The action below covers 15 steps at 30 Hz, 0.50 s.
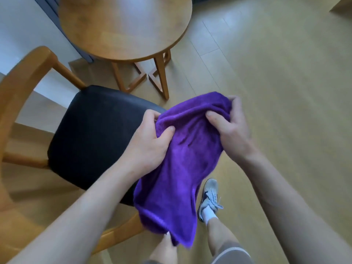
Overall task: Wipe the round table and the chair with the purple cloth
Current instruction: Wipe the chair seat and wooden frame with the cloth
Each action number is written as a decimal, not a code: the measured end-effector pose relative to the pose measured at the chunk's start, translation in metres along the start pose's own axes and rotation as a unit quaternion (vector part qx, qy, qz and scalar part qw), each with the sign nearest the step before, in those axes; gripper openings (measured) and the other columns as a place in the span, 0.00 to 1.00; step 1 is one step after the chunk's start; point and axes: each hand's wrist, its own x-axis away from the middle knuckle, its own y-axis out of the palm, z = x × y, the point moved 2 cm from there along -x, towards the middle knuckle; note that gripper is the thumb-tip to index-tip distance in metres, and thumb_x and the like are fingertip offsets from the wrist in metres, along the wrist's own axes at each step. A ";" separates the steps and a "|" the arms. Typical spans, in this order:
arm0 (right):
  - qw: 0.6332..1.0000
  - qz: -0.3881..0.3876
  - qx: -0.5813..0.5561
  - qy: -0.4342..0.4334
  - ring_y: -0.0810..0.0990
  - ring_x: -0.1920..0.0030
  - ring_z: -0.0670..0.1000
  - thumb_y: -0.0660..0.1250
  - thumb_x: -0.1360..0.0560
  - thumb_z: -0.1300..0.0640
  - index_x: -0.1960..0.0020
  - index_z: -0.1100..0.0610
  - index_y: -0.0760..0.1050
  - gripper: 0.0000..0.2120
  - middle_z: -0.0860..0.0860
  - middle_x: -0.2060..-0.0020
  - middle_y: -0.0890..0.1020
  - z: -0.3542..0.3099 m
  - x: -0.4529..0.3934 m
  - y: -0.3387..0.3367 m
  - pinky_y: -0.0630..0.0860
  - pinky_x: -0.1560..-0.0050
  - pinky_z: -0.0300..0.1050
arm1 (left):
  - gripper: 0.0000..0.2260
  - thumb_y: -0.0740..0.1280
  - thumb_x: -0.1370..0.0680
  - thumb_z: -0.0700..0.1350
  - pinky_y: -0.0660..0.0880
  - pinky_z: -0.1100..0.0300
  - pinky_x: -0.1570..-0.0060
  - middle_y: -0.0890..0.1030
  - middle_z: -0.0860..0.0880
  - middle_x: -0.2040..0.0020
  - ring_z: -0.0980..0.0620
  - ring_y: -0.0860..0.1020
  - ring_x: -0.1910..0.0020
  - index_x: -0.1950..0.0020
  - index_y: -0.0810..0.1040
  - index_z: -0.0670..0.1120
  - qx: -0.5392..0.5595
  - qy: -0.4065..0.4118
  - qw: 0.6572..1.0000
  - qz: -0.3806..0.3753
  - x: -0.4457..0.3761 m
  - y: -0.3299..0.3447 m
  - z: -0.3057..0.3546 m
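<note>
The purple cloth (177,168) hangs in front of me, held up by both hands at its upper edge. My left hand (150,141) pinches its left corner, and my right hand (231,126) bunches its right corner. Below and to the left stands the wooden chair (24,77) with a black padded seat (95,134); the cloth's hanging end hides the seat's near right corner. The round wooden table (123,25) is farther off at the top of the view, its top bare.
Light wooden floor (276,92) spreads to the right of the table and chair. A white wall and a dark vertical edge (62,27) lie to the left behind the table. My legs and a grey sneaker (209,199) are below the cloth.
</note>
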 end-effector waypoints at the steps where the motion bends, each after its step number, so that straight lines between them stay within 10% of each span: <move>1: 0.996 -0.012 0.085 -0.002 0.74 0.39 0.48 0.67 0.27 0.43 0.41 0.51 0.71 0.19 0.51 0.39 0.74 0.013 -0.012 0.008 0.71 0.35 0.47 | 0.14 0.68 0.19 0.53 0.76 0.52 0.44 0.80 0.57 0.42 0.55 0.81 0.44 0.36 0.69 0.55 -0.029 -0.018 0.999 0.005 -0.003 0.012 -0.013; 4: 0.957 -0.084 0.278 -0.021 0.60 0.24 0.55 0.63 0.20 0.47 0.22 0.57 0.60 0.30 0.55 0.23 0.61 0.058 -0.032 0.041 0.57 0.23 0.53 | 0.37 0.67 0.20 0.57 0.67 0.47 0.27 0.61 0.52 0.20 0.48 0.68 0.25 0.18 0.49 0.57 -0.101 -0.053 0.992 -0.051 0.006 0.061 -0.054; 10: 0.872 -0.046 0.465 -0.144 0.44 0.18 0.59 0.53 0.24 0.42 0.18 0.60 0.48 0.40 0.57 0.18 0.47 0.081 -0.040 0.054 0.38 0.22 0.62 | 0.40 0.56 0.21 0.67 0.50 0.52 0.20 0.43 0.50 0.14 0.51 0.47 0.17 0.15 0.40 0.55 -0.225 0.035 0.973 0.037 0.020 0.106 -0.080; 15: 0.878 -0.112 0.441 -0.147 0.59 0.23 0.58 0.57 0.24 0.39 0.22 0.52 0.60 0.34 0.53 0.22 0.61 0.074 -0.077 0.051 0.57 0.24 0.61 | 0.43 0.57 0.22 0.66 0.62 0.54 0.24 0.60 0.47 0.18 0.49 0.63 0.21 0.15 0.47 0.46 -0.232 0.032 0.972 0.029 -0.001 0.109 -0.064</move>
